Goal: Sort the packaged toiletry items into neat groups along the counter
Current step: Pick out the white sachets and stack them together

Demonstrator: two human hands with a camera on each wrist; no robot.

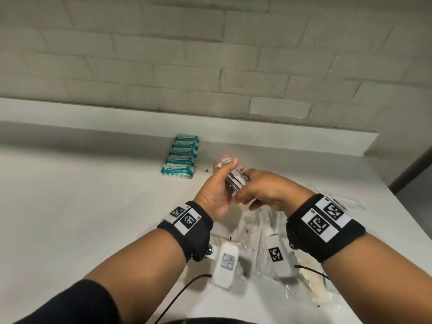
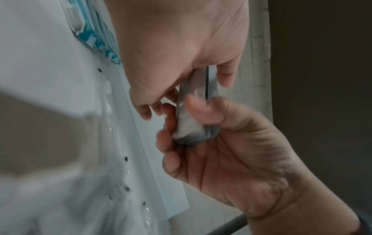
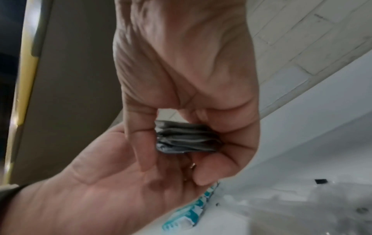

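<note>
A thin stack of flat grey sachets (image 1: 236,181) is held above the counter between both hands. My left hand (image 1: 218,185) cups it from the left, fingers up behind it and thumb over its edge. My right hand (image 1: 259,190) pinches the near end between thumb and fingers. In the right wrist view the stack (image 3: 185,138) shows its layered edges inside my right hand (image 3: 181,82), with my left palm (image 3: 96,182) under it. The left wrist view shows the stack (image 2: 193,125) between my left hand (image 2: 181,47) and my right hand (image 2: 231,151).
A neat row of several teal-and-white packs (image 1: 181,156) lies on the white counter (image 1: 81,195) near the back ledge. Clear plastic-wrapped items (image 1: 254,228) are scattered under and right of my wrists, some more (image 1: 315,284) by the counter's right edge. A small pale packet (image 1: 224,160) sits behind my left fingertips.
</note>
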